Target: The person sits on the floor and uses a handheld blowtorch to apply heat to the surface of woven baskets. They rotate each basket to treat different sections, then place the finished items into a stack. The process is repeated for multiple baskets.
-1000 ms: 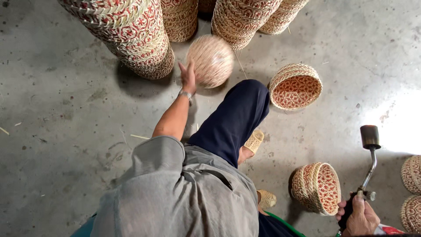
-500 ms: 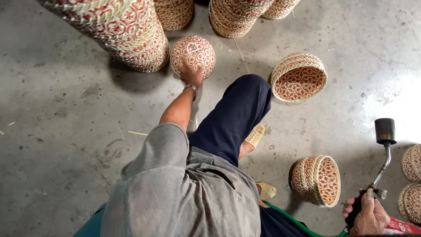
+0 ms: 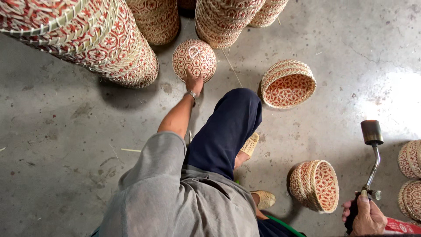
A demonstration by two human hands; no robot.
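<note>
My left hand [image 3: 193, 81] reaches forward and grips the near rim of a round woven basket [image 3: 194, 59] with a red and cream pattern, held bottom-up near the tall stacks. My right hand [image 3: 366, 216] at the lower right is closed around the handle of a gas torch [image 3: 372, 145], whose dark nozzle points away from me. My navy trouser leg [image 3: 228, 129] and a tan sandal [image 3: 250, 145] lie between the two hands.
Tall stacks of woven baskets [image 3: 101, 39] stand at the top left and another stack [image 3: 226, 19] at the top centre. One loose basket [image 3: 288, 83] lies on the concrete floor [image 3: 57, 131], another basket [image 3: 316, 185] near my right hand, more baskets [image 3: 411, 175] at the right edge.
My left hand has turned the basket so its patterned bottom faces up and moved it left toward the stacks. The torch in my right hand has risen further into view.
</note>
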